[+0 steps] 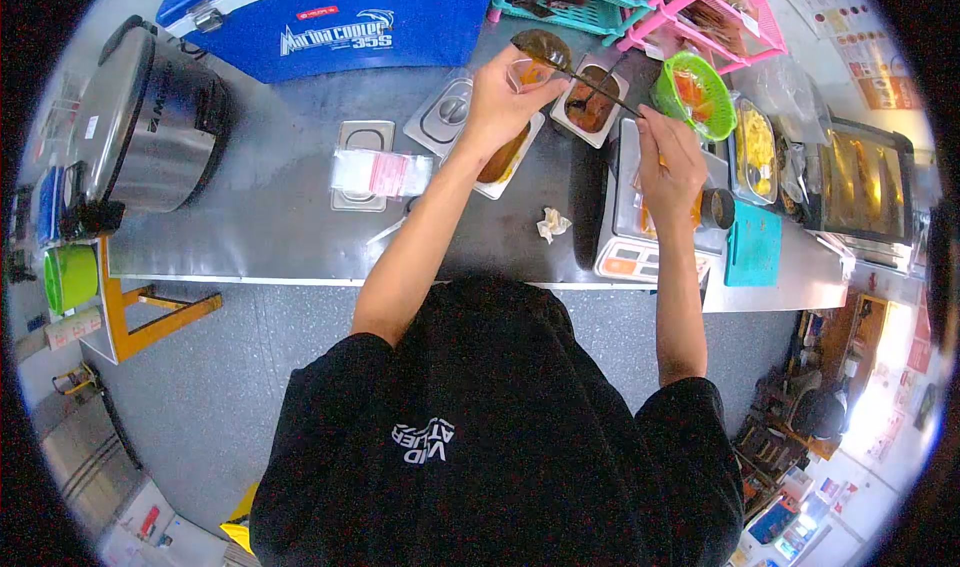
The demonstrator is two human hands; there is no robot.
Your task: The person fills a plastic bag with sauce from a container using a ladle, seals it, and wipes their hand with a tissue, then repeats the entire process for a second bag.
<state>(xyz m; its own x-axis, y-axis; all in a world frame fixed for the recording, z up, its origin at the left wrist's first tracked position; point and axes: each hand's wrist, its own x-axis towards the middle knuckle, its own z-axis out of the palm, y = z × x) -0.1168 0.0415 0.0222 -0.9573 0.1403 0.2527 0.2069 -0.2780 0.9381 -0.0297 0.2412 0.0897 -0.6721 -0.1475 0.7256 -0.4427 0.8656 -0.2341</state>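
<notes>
My left hand (505, 97) is wrapped round a small clear cup (524, 72), partly hidden by the fingers. My right hand (670, 157) grips the handle of a dark ladle (541, 49), whose bowl is over the cup's top. Below the ladle's handle sits a metal container of reddish-brown sauce (590, 105). Another metal container of brown sauce (505, 159) lies partly behind my left hand and wrist. Under my right hand is a scale (625, 229) with something orange on it, mostly hidden.
A blue cooler (330, 27) and a large steel pot (160, 117) stand at the left. A green basket (694, 95), a yellow-filled tray (755, 152) and a teal board (753, 245) are at the right. Crumpled tissue (552, 225) and plastic packets (381, 174) lie on the counter (270, 222).
</notes>
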